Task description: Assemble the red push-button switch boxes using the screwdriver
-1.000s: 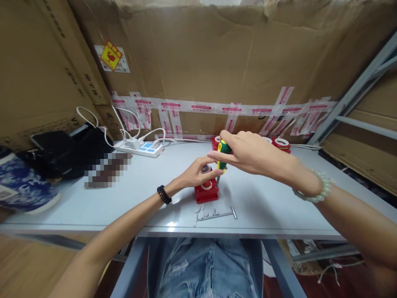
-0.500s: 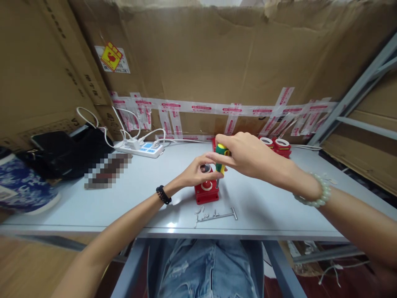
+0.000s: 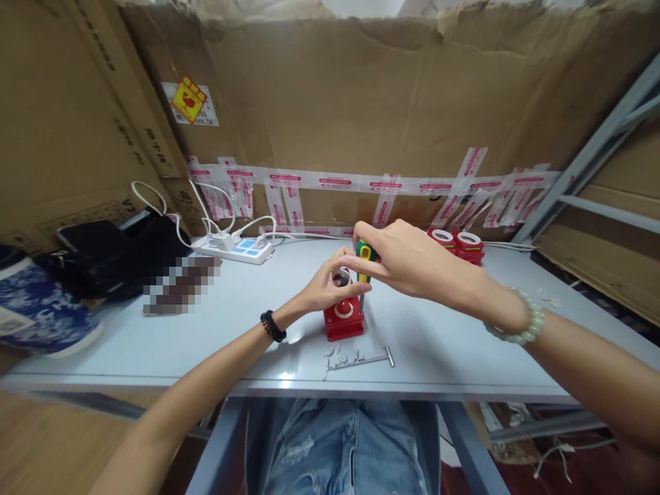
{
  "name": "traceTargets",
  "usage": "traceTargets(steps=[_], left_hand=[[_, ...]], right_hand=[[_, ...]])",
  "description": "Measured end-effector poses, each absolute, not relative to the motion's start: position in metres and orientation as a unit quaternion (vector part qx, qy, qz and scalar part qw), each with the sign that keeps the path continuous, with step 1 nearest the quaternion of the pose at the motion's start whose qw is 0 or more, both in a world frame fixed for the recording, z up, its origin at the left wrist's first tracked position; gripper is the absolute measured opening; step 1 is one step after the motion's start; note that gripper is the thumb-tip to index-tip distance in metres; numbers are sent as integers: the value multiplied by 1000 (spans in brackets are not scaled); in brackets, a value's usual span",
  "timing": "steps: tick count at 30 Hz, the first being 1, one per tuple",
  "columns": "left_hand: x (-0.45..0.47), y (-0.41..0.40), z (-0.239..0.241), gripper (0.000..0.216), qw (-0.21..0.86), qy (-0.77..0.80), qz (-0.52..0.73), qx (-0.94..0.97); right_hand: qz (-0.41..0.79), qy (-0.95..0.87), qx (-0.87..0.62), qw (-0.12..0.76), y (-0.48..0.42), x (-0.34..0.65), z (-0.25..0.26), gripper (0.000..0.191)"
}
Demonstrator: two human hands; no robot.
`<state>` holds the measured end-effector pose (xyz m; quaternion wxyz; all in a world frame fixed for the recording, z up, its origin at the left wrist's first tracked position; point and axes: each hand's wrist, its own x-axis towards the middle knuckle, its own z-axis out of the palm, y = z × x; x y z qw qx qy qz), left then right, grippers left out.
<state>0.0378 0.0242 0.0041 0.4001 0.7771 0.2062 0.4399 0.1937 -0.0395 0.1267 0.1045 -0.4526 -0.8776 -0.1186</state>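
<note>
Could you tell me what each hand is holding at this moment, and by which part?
The right hand grips a screwdriver by its green-and-yellow handle. The left hand steadies the red box at its top.

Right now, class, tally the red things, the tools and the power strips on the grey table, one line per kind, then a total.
Red button boxes: 3
Screwdrivers: 1
Metal T-handle tools: 1
Power strips: 1
Total: 6
</note>
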Motion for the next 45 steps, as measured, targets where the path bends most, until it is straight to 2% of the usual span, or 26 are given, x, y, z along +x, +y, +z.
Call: traceTargets(steps=[3,7,11,15,18,23,29,34,40,45], left_hand=[[37,24,3,40,384,211,455,775],[33,22,7,31,373,187,415,809],[37,20,7,33,387,216,406,799],[39,19,6,45,412,236,422,773],[35,18,9,39,401,197,421,789],[34,17,13,31,375,192,407,810],[40,16,9,35,428,246,420,762],[37,13,12,33,395,218,404,796],[40,14,11,35,418,235,394,784],[36,15,13,35,388,197,408,803]], right_hand=[[-93,-890,-432,116,-39,192,126,19],[-11,-909,-401,113,-41,196,130,10],[-57,-900,-420,105,-42,192,129,17],[-78,-898,-417,114,-42,186,127,18],[-37,-907,-403,120,-42,189,128,11],[-20,-886,-447,122,-43,196,130,14],[-74,-873,-462,138,-45,192,127,22],[-34,-905,-408,114,-49,195,130,9],[-77,-885,-442,121,-48,194,130,19],[-59,-898,-418,122,-47,197,131,15]])
